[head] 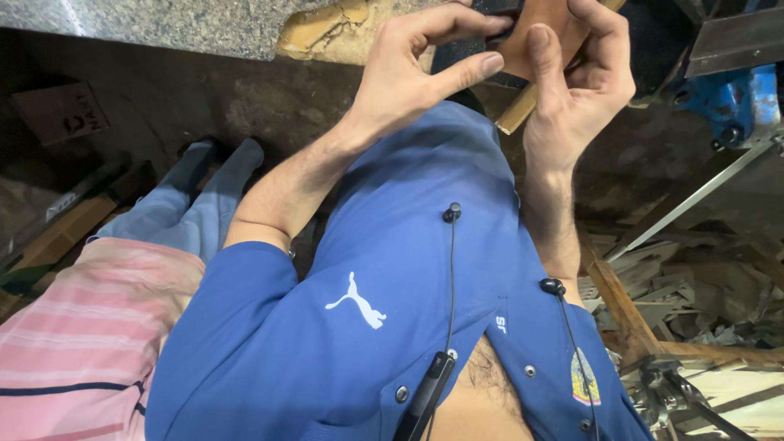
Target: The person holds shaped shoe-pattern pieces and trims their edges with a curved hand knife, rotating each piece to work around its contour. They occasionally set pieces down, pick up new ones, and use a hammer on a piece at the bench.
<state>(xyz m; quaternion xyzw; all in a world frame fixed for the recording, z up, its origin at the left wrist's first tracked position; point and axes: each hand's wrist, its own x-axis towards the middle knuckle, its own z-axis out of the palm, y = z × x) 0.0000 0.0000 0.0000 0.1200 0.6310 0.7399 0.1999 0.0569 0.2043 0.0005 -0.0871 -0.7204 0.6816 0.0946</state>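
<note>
1. Brown flat piece (pixel 541 33), leather-like, at the top centre of the frame, partly cut off by the upper edge. It is pinched from both sides, so it sits steady close in front of the chest.
2. Left hand (pixel 408 69): fingers closed on the piece's left edge, thumb stretched along beneath it toward the right.
3. Right hand (pixel 576 90): thumb pressed flat on the piece's face, fingers curled behind its right edge. Both hands are clamped on it.
4. A dark flat thing (pixel 457 53) lies just behind the piece, and a pale wooden strip (pixel 516 114) slants below the hands; whether either touches the piece I cannot tell.
5. Blue shirt (pixel 392 278) fills the lower centre, with a white emblem on the chest and a round coloured badge (pixel 585 377) lower right.
6. Brown cardboard scrap (pixel 61 110) with dark print, upper left, on the floor.
7. Blue vice (pixel 735 102), upper right. Another person's pink striped garment (pixel 82 343), lower left.
</note>
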